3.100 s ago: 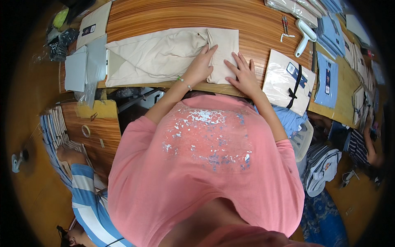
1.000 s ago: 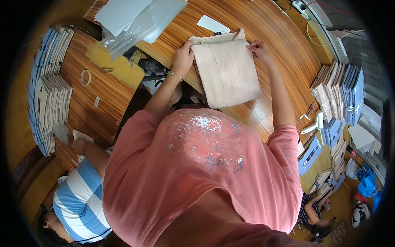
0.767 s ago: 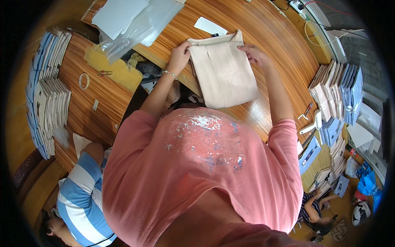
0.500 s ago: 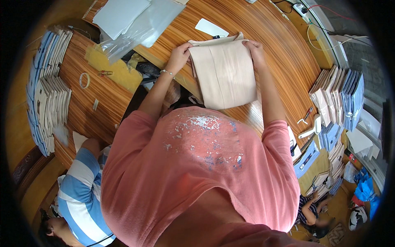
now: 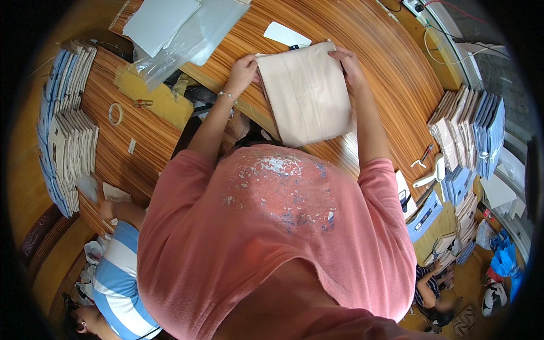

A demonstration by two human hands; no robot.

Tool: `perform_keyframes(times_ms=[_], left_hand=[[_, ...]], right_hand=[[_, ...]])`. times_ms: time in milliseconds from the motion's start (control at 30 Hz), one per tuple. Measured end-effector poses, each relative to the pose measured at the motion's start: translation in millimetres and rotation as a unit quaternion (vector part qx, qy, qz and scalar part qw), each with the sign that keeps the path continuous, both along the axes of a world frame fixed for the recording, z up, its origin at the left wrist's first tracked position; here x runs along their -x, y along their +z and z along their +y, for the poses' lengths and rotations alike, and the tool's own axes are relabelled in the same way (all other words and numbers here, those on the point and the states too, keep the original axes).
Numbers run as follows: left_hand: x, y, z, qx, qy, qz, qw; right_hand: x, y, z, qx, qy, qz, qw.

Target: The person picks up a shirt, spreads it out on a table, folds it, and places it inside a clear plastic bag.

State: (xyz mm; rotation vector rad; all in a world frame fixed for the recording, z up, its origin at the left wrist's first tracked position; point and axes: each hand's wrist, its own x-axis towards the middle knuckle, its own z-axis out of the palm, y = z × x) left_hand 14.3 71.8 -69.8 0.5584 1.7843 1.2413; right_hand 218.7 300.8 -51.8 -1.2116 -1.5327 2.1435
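A folded beige garment (image 5: 306,93) lies on the wood-grain table (image 5: 385,73) in front of me, its upper layer smoothed into a rough rectangle with faint creases. My left hand (image 5: 243,73) pinches its far left corner, the thumb tucked under the edge. At the far right corner, my right hand (image 5: 347,61) has its fingers closed over the cloth. The garment's near edge hangs close to my body. Just beyond its far edge lies a white card (image 5: 287,34) with a small dark tag (image 5: 296,47) beside it.
Stacks of folded garments stand at left (image 5: 73,136) and right (image 5: 453,122). White sheets (image 5: 158,22) and clear plastic bags (image 5: 218,34) lie far left, near a tape roll (image 5: 115,114). A white-handled tool (image 5: 430,173) lies right. A co-worker in blue-white stripes (image 5: 119,272) sits left.
The raised flap at the garment's far edge now lies flat, its top layer drawn to the far corners. At left, the co-worker's arm has come forward over the table.
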Motion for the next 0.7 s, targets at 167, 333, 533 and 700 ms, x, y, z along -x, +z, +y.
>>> perform_keyframes(times_ms=[167, 333, 533, 700], left_hand=[[-5.1, 12.9, -3.1, -0.013, 0.032, -0.078, 0.996], [-21.5, 7.3, -6.4, -0.023, 0.028, 0.044, 0.998], [-12.8, 4.1, -7.8, 0.008, 0.092, -0.03, 0.995], [-58.2, 13.7, -30.7, -0.05, 0.051, 0.061, 0.996]], right_hand=[[-0.1, 0.4, -0.7, -0.004, 0.031, 0.006, 0.999], [0.5, 0.8, -2.7, 0.001, 0.025, 0.005, 1.0], [6.3, -2.9, -3.8, 0.012, 0.046, 0.022, 0.999], [-2.9, -1.6, -4.3, 0.014, 0.033, 0.03, 0.999]])
